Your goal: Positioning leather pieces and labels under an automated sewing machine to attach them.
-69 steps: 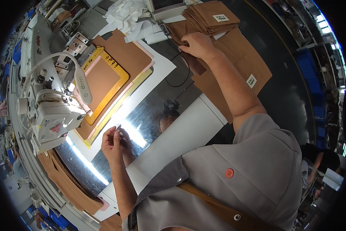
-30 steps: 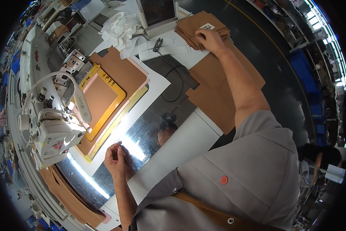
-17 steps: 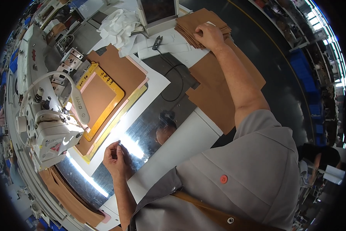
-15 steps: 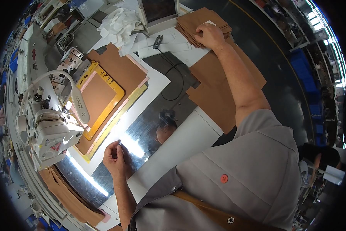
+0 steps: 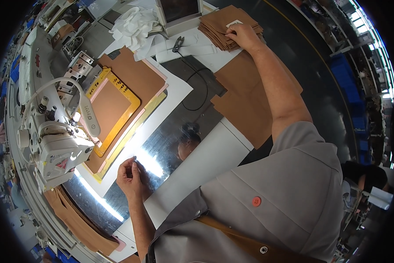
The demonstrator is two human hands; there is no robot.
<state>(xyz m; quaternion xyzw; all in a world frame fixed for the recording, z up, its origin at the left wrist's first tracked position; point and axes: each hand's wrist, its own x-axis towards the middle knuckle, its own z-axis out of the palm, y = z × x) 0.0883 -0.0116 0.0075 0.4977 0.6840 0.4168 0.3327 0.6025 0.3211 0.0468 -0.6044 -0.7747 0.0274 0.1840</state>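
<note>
At the far right, my right hand [image 5: 246, 37] rests on top of a stack of brown fabric pieces [image 5: 216, 27]. Its thumb and fingers are bent into a pinch beside a small white slip [image 5: 234, 23]; what lies between the fingertips is hidden. My left hand [image 5: 130, 177] hovers over the shiny metal table plate [image 5: 170, 131], fingers curled together. A tiny dark thing shows at its fingertips, too small to name. Left of centre, a yellow frame [image 5: 129, 115] with handwriting lies on a brown fabric piece [image 5: 140, 81] next to the sewing machine head [image 5: 63, 153].
Larger brown pieces [image 5: 240, 92] lie under my right forearm. A black clip tool [image 5: 178, 44] with a cable sits near white scraps [image 5: 135, 28]. A dark-screened panel [image 5: 179, 11] stands at the back. More brown fabric [image 5: 74, 221] hangs at the lower left.
My right hand has shifted slightly over the stack, and the white slip beside it shows a little farther left. The left hand stays almost still.
</note>
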